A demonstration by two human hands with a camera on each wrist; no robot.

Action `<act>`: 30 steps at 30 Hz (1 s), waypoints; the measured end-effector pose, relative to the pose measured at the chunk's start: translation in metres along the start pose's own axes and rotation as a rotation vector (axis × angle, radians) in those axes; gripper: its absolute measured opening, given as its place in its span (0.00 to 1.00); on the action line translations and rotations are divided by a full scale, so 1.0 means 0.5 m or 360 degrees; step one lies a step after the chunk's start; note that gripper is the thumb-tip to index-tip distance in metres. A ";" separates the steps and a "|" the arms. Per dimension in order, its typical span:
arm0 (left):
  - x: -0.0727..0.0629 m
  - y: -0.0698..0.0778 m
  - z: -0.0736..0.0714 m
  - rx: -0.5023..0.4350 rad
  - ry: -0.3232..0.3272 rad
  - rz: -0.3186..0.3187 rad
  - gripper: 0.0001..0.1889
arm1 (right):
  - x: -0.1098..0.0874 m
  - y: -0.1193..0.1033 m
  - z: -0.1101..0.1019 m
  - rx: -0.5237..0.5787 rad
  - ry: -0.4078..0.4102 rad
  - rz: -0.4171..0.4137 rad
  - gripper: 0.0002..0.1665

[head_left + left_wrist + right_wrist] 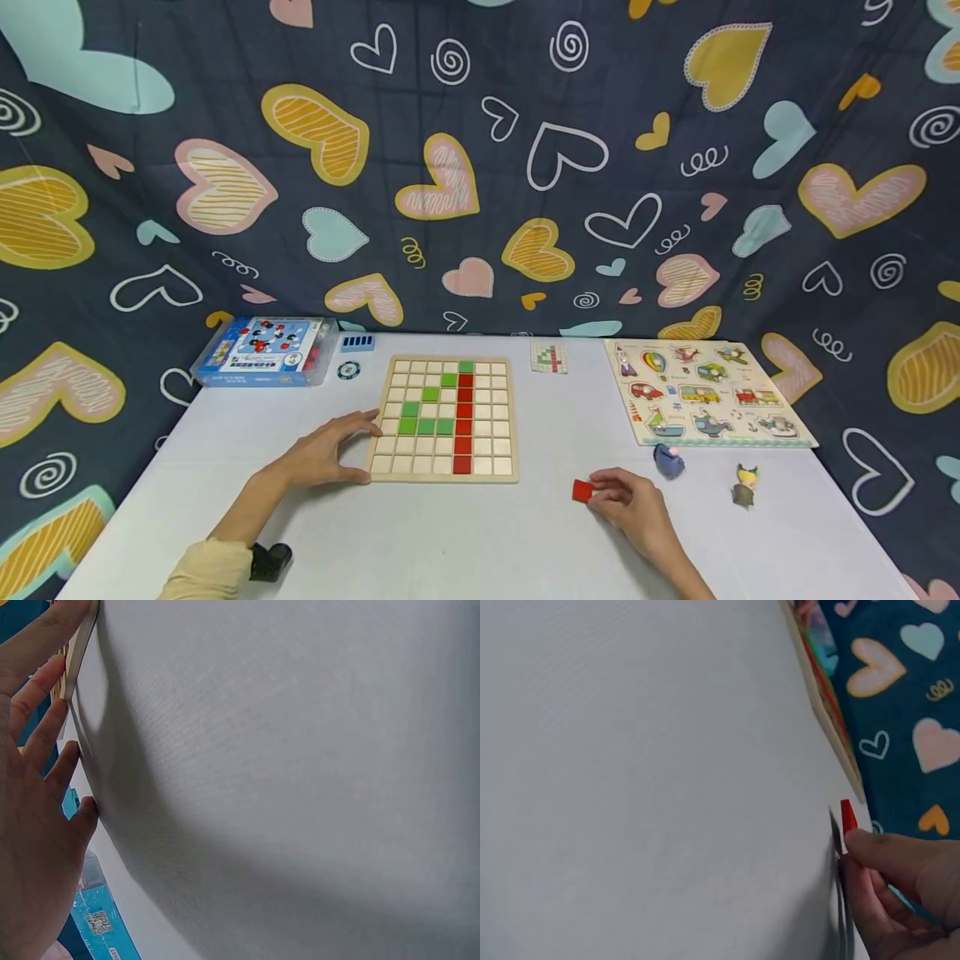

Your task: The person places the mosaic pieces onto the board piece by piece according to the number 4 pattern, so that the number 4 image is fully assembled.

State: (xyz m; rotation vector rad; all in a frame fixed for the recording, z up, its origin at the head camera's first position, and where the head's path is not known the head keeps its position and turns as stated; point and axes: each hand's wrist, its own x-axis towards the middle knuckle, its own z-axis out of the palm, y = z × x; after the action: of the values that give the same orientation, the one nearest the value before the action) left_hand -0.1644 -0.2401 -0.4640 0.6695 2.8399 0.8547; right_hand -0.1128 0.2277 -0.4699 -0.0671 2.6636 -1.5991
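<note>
A wooden grid board (442, 478) lies on the white table, filled with pale square tiles. Several red tiles (463, 427) form a column in it, and green tiles (409, 409) sit to the left and at the top of that column. My left hand (318, 454) rests at the board's left edge, fingers spread and fairly straight, thumb by the near corner. To the right of the board, my right hand (633, 508) pinches a single red square tile (581, 491) between thumb and fingers. The right wrist view shows this tile (848, 815) edge-on, close to the table surface.
Behind the board lies a small pattern card (549, 358). A picture puzzle board (708, 392) is at the back right, with two small figures (668, 461) (744, 485) before it. At the back left are a boxed set (266, 350), a blue striped piece (357, 342) and a round chip (348, 370).
</note>
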 end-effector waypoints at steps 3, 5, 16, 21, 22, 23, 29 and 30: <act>-0.001 0.001 0.000 0.0002 -0.0005 -0.0008 0.34 | 0.012 -0.002 0.000 0.0079 0.0025 0.0040 0.17; -0.002 0.000 0.001 -0.0003 -0.0011 -0.0022 0.34 | 0.023 -0.004 0.001 0.0110 0.0028 0.0044 0.17; -0.003 -0.003 0.003 -0.0031 -0.0015 -0.0045 0.35 | 0.094 -0.038 0.034 0.0204 -0.0091 -0.0092 0.18; -0.005 -0.001 0.003 -0.0025 -0.0018 -0.0053 0.35 | 0.124 -0.051 0.067 0.0180 -0.0142 -0.0127 0.17; -0.005 0.000 0.002 -0.0023 -0.0020 -0.0058 0.35 | 0.130 -0.054 0.073 0.0181 -0.0153 -0.0138 0.17; -0.005 0.000 0.002 -0.0022 -0.0021 -0.0061 0.35 | 0.136 -0.057 0.080 0.0182 -0.0161 -0.0151 0.17; -0.004 0.000 0.002 -0.0012 -0.0010 -0.0044 0.33 | 0.172 -0.066 0.115 0.0196 -0.0228 -0.0256 0.17; -0.004 0.000 0.002 -0.0006 -0.0005 -0.0033 0.33 | 0.177 -0.067 0.120 0.0196 -0.0244 -0.0269 0.17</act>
State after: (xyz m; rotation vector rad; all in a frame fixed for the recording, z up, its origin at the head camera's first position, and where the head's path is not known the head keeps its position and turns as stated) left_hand -0.1625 -0.2406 -0.4648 0.6388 2.8364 0.8551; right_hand -0.1974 0.1543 -0.4690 -0.4042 2.4972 -1.7234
